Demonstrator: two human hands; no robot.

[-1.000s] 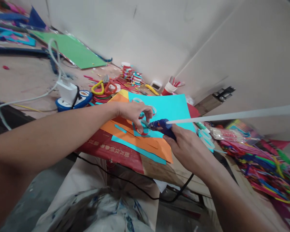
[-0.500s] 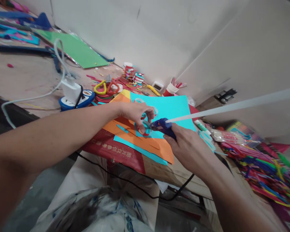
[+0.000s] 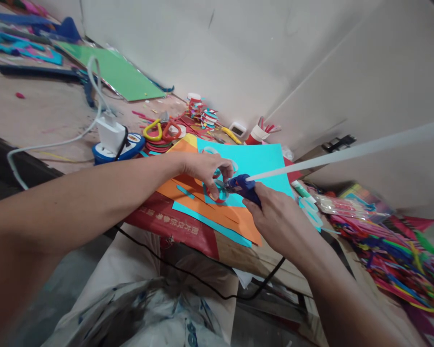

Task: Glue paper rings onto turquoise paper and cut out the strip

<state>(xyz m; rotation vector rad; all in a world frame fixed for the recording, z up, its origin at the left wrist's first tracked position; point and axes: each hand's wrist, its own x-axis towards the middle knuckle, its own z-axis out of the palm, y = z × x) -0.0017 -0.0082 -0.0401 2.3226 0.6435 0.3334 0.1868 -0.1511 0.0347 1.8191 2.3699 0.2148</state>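
Observation:
My right hand [image 3: 275,207] is wrapped round a dark blue glue gun [image 3: 241,185], and a long white glue stick [image 3: 332,152] runs out of its back. The gun's nozzle points left, close to my left fingertips. With curled fingers my left hand [image 3: 211,172] grips a small ring of paper strip [image 3: 222,193], coloured red, white and pale blue; fingers hide part of it. More curled strips lie behind these fingers. Beneath both hands are a bright blue paper sheet [image 3: 264,156] and orange paper [image 3: 251,226] with cut blue strips.
Scissors with yellow and orange handles [image 3: 162,130] lie behind my left wrist, near a blue power socket with a white charger [image 3: 110,132]. Stacked paper pieces [image 3: 209,118] and a cup of red sticks [image 3: 258,132] stand behind. Colourful pipe cleaners [image 3: 394,260] heap at right. A black cable [image 3: 188,279] hangs in front.
The whole view has shifted slightly. Both hands keep almost the same pose, with the glue gun's nozzle still by the paper ring.

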